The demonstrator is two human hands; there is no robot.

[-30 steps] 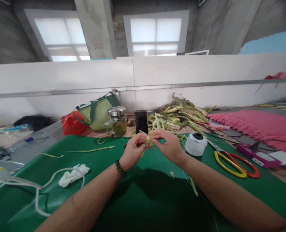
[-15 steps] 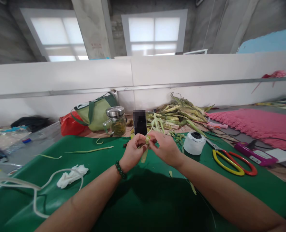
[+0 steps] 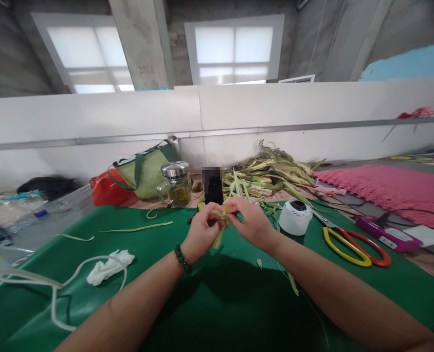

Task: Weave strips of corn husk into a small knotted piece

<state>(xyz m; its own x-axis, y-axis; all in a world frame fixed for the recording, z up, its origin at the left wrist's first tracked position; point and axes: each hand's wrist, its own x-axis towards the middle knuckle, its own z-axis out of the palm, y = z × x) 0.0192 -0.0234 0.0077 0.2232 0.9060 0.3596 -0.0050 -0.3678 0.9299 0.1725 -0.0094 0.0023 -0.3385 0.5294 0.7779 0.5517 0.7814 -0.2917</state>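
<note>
Above the green table cover (image 3: 217, 303), my left hand (image 3: 201, 233) and my right hand (image 3: 249, 222) meet on a small bundle of pale green leaf strips (image 3: 222, 217). Both hands are closed in a pinch on the strips, fingertips almost touching. One strip end hangs down between the palms. A dark bead bracelet (image 3: 182, 258) circles my left wrist. Behind the hands stands a small dark phone-like object (image 3: 213, 185).
A heap of corn husks (image 3: 271, 172) lies at the back. A white thread spool (image 3: 295, 217) and yellow-and-red scissors (image 3: 352, 242) sit to the right, with pink knitted fabric (image 3: 389, 188) beyond. A lidded glass jar (image 3: 176, 183), green bag (image 3: 145, 168), crumpled white tissue (image 3: 108, 260) and a pale cord (image 3: 36, 278) are left.
My hands stayed together on the strips and dropped slightly in view as the camera tilted. The hanging strip end now shows between the palms.
</note>
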